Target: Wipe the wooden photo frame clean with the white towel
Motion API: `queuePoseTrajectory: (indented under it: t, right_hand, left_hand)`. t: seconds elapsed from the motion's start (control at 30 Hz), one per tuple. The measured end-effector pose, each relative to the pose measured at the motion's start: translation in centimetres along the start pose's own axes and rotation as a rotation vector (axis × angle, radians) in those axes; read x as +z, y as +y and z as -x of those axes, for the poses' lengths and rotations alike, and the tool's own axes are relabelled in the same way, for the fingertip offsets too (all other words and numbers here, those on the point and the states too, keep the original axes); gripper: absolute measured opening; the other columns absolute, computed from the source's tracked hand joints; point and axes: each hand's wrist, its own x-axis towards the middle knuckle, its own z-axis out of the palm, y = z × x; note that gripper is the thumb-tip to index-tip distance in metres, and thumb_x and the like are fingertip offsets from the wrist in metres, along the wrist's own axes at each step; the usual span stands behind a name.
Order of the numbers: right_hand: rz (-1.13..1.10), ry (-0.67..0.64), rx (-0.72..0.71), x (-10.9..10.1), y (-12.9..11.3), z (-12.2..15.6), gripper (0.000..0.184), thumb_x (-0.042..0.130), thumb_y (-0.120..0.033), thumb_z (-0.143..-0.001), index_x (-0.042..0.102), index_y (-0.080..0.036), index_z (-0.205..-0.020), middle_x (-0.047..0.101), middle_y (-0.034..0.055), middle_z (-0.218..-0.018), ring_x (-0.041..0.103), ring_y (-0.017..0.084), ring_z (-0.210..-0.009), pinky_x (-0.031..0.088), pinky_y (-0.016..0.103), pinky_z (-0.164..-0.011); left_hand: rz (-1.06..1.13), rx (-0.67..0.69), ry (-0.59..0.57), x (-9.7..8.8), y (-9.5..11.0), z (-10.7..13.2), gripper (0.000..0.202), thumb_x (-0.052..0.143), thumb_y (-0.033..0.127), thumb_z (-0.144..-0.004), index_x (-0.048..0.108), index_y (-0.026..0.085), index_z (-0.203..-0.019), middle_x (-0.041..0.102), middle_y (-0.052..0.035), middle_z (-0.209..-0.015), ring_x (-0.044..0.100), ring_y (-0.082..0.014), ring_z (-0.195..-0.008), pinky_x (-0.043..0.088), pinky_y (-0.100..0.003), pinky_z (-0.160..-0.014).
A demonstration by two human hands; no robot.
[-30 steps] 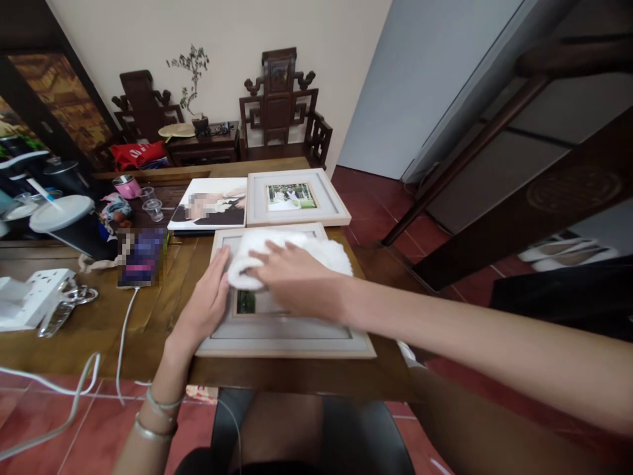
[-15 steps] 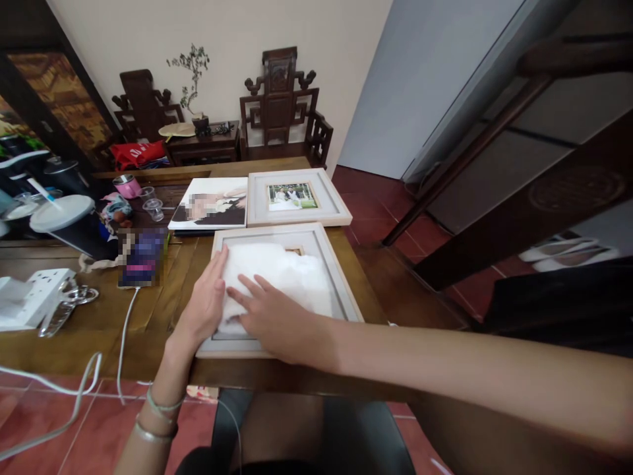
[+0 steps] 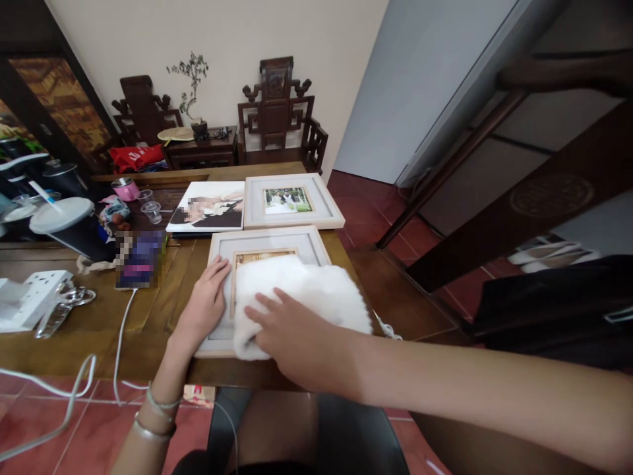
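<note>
A light wooden picture frame [image 3: 213,244] lies flat near the table's front edge, its inner photo partly covered. My left hand [image 3: 205,297] rests on the frame's left side, fingers stretched out and close together, holding nothing. A fluffy white cloth [image 3: 316,284] is spread over the middle and right of the frame, hanging past its right edge. On top of the cloth lies my right hand [image 3: 291,333], its fingers spread and pressing down. The thumb is partly hidden at a fold of the cloth.
Behind are a second frame [image 3: 326,198] with a couple's photo and a white-edged photo panel [image 3: 208,206]. To the left sit a phone [image 3: 142,260] on a cable, a lidded cup [image 3: 74,227], a power strip [image 3: 37,297] and a clear hair claw [image 3: 64,307].
My right hand has slid the cloth to the right, uncovering the left part of the frame and some of its photo. My left hand stays at the frame's left side.
</note>
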Motion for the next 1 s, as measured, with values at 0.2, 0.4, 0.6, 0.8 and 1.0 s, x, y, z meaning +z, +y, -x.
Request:
queuePoseTrajectory:
  t: [0.2, 0.4, 0.6, 0.8, 1.0]
  right_hand:
    - [0.040, 0.051, -0.039, 0.8, -0.1, -0.5, 0.032, 0.059, -0.017, -0.085, 0.070, -0.016, -0.115, 0.043, 0.0164, -0.150, 0.036, 0.038, -0.138, 0.034, 0.055, -0.108]
    - [0.005, -0.140, 0.309, 0.5, 2.1, 4.5, 0.023, 0.071, -0.011, -0.071, 0.078, -0.021, -0.090, 0.070, 0.0154, -0.116, 0.059, 0.036, -0.117, 0.030, 0.060, -0.107]
    - [0.133, -0.042, 0.499, 0.8, 6.3, 4.4, 0.042, 0.056, 0.003, -0.072, 0.075, -0.018, -0.103, 0.071, 0.0143, -0.117, 0.046, 0.035, -0.132, 0.023, 0.062, -0.111]
    - [0.246, 0.105, 0.579, -0.2, 9.8, 1.7, 0.048, 0.047, 0.004, -0.079, 0.070, -0.014, -0.117, 0.056, 0.0137, -0.140, 0.039, 0.034, -0.138, 0.029, 0.058, -0.111]
    - [0.325, 0.409, 0.216, -0.7, 9.2, -3.7, 0.044, 0.050, -0.010, -0.089, 0.059, -0.015, -0.132, 0.042, 0.0127, -0.151, 0.025, 0.036, -0.144, 0.017, 0.059, -0.116]
  left_hand:
    - [-0.015, 0.003, -0.024, -0.4, -0.1, 0.0, 0.046, 0.035, 0.011, -0.089, 0.059, 0.012, -0.129, 0.056, -0.0148, -0.139, 0.041, -0.0255, -0.139, 0.034, -0.049, -0.116]
    - [-0.042, 0.068, -0.036, -0.4, -0.7, 0.1, 0.050, 0.038, 0.007, -0.086, 0.058, 0.013, -0.131, 0.057, -0.0150, -0.138, 0.042, -0.0262, -0.138, 0.036, -0.052, -0.114]
    - [-0.020, 0.093, -0.062, -0.6, -0.7, 0.0, 0.052, 0.037, 0.005, -0.084, 0.057, 0.011, -0.132, 0.055, -0.0154, -0.140, 0.040, -0.0269, -0.139, 0.035, -0.052, -0.115]
    - [-0.003, 0.086, -0.042, -0.4, -0.8, 0.1, 0.051, 0.038, 0.005, -0.084, 0.058, 0.009, -0.130, 0.056, -0.0171, -0.139, 0.040, -0.0273, -0.139, 0.034, -0.052, -0.116]
    - [-0.008, 0.093, 0.002, -0.2, -0.7, 0.1, 0.051, 0.036, 0.004, -0.082, 0.062, 0.009, -0.125, 0.058, -0.0169, -0.136, 0.043, -0.0269, -0.137, 0.036, -0.051, -0.114]
